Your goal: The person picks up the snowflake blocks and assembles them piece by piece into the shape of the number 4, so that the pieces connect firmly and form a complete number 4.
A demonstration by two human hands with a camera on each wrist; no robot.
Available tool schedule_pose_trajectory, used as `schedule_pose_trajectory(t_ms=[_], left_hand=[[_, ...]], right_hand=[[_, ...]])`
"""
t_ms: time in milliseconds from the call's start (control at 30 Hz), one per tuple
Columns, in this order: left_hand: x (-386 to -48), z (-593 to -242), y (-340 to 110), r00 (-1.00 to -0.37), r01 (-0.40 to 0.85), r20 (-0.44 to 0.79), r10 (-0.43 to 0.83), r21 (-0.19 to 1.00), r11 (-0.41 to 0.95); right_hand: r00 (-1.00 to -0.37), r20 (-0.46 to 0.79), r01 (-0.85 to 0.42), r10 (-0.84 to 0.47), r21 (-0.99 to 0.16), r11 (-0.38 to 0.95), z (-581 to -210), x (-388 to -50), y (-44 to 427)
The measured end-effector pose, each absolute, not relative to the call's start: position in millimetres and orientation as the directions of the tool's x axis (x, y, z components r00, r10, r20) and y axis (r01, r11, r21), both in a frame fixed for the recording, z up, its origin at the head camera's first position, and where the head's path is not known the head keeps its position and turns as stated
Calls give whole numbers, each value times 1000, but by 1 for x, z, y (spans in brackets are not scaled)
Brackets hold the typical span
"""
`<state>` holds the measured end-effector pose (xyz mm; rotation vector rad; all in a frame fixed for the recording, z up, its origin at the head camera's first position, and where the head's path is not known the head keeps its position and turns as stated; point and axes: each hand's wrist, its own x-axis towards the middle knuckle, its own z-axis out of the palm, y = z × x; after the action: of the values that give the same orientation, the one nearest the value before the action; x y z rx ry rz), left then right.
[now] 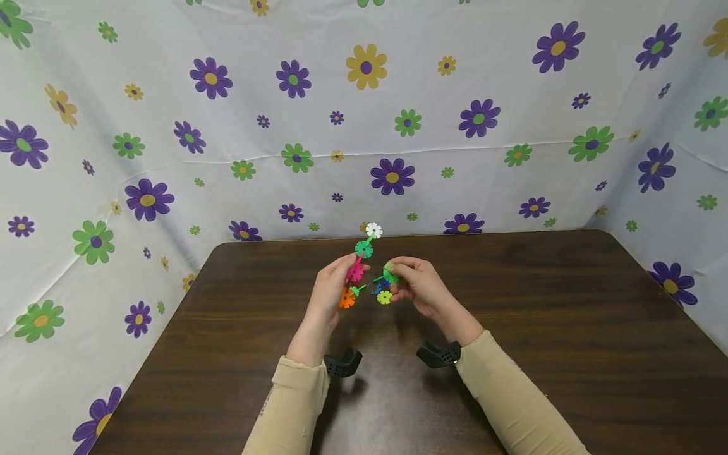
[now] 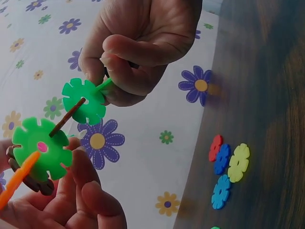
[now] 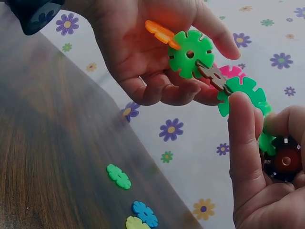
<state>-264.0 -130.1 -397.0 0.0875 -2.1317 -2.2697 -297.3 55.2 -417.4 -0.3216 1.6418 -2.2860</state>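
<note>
A chain of slotted, flower-shaped plastic discs is held up between both hands over the table. My left hand (image 1: pixel 332 287) grips it near a pink disc (image 1: pixel 356 273); a teal disc (image 1: pixel 364 249) and a white disc (image 1: pixel 373 230) rise above, and an orange disc (image 1: pixel 347 298) sits below. In the right wrist view, a green disc (image 3: pixel 183 59) joins a brown disc (image 3: pixel 212 76), which leads to another green disc (image 3: pixel 248 93). Thumb and fingers of my right hand (image 1: pixel 423 287) pinch the green discs at that end. A dark disc (image 3: pixel 284 160) shows beside those fingers, partly hidden.
Loose discs lie on the brown wooden table (image 1: pixel 227 354) beneath the hands: red (image 2: pixel 216 148), blue (image 2: pixel 221 159), yellow (image 2: pixel 238 162), light blue (image 2: pixel 220 192) and green (image 3: pixel 118 176). A flower-patterned white cloth (image 1: pixel 244 133) hangs behind the table and along its sides.
</note>
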Motion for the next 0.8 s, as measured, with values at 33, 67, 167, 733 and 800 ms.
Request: schedule_pose_trajectory(t_ms=[33,67,167,733,800], left_hand=[[-264,-397,-130,-999,-18,-22,-50,998,-62],[-264,-396,-130,-999,-19,-22,-43,998,-60],[-264,-395,-129,-999,-18,-20,-28,997,-74],[-261,-409,-111,-997,-11,13,81,957,-289],[-261,-411,-107,-995,-12,20,99,949,-315]], right_hand=[[-929,5,116,-369,-946,-304,-417,-297,55],[-931,6,115,-364,-943,-311,-417,-297,55],[-934,18,104,-358,-942,-320,-416,-298,55],[-975,76,24,-208,-897,-441,-401,-296,64],[-975,78,22,-209,-899,-437,-400,-295,63]])
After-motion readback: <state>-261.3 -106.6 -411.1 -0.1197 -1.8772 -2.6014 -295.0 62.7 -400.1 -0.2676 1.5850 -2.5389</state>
